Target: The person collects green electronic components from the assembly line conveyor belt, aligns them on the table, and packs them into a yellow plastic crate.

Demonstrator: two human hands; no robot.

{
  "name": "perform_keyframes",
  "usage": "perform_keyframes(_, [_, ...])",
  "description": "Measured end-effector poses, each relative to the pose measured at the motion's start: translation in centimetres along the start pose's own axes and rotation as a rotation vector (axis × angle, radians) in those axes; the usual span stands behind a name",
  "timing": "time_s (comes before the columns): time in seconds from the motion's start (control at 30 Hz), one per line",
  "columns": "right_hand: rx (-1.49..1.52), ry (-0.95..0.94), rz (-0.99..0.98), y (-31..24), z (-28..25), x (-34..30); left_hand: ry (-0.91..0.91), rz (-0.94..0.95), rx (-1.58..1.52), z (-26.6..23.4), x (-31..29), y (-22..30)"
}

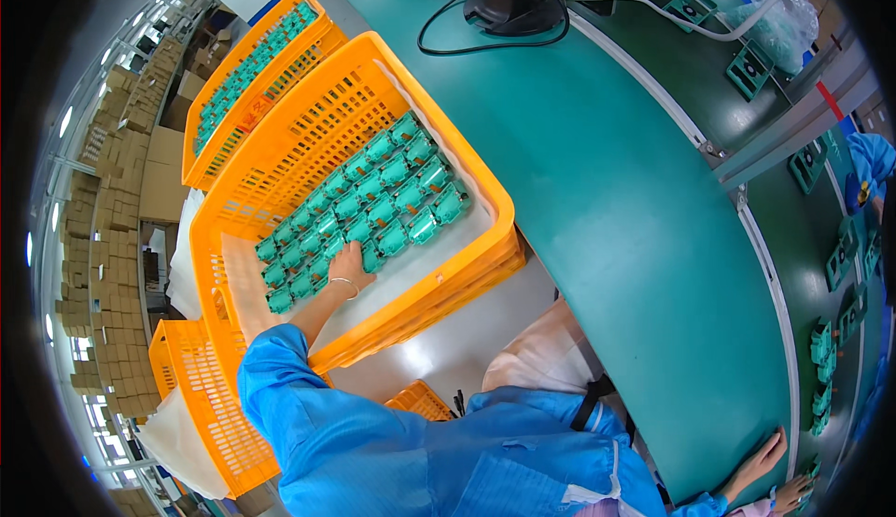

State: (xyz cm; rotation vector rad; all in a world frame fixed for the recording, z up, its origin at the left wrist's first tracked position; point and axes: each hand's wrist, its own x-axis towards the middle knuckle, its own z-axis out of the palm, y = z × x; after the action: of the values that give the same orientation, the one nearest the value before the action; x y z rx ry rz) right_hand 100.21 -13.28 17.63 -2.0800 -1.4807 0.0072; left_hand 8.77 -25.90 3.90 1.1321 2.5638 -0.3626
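My left hand (349,272) reaches down into a large orange crate (485,248) on the left, fingers curled onto a small green plastic housing at the near edge of the rows. The fingertips are partly hidden among the parts. Several rows of these green housings (381,209) lie on a white liner sheet (350,310) inside the crate. Far off to the lower right, my right hand (761,461) rests with fingers extended at the edge of the green worktable (644,228), holding nothing that I can see.
More orange crates stand behind (207,148) and below left (210,405). A conveyor (747,125) carrying green parts runs along the right. A black stand (513,8) with cables sits at the far end. Another person's hand (791,496) is beside my right hand. Stacked cartons (121,274) line the left.
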Motion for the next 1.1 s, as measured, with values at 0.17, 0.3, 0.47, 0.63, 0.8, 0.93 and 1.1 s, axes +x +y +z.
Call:
perform_keyframes(0.17, [0.022, -0.01, -0.008, 0.4, -0.2, 0.1, 0.044, 0.03, 0.03, -0.1, -0.2, 0.5])
perform_keyframes(0.3, [0.022, 0.007, -0.004, 0.1, -0.3, 0.2, 0.083, 0.027, 0.122, -3.2, -0.5, 3.5])
perform_keyframes(0.47, [0.046, -0.008, 0.001, 1.2, 0.0, 0.4, 0.333, 0.376, 0.017, -6.6, 0.2, 8.1])
perform_keyframes(0.63, [0.064, -0.02, -0.042, 2.2, 0.1, 0.7, 0.435, 0.535, 0.01, -7.1, 2.0, 14.3])
perform_keyframes(0.8, [0.039, 0.052, -0.071, 2.3, -1.4, 0.2, 0.215, 0.496, -0.106, -3.0, 8.7, 19.7])
perform_keyframes(0.93, [0.12, 0.079, -0.08, -0.5, 0.8, 1.2, 0.462, 0.753, -0.204, 2.9, 15.1, 18.3])
perform_keyframes(1.1, [0.15, 0.096, -0.115, -4.6, 0.9, 3.2, 0.41, 0.939, -0.089, -3.1, 15.8, 29.6])
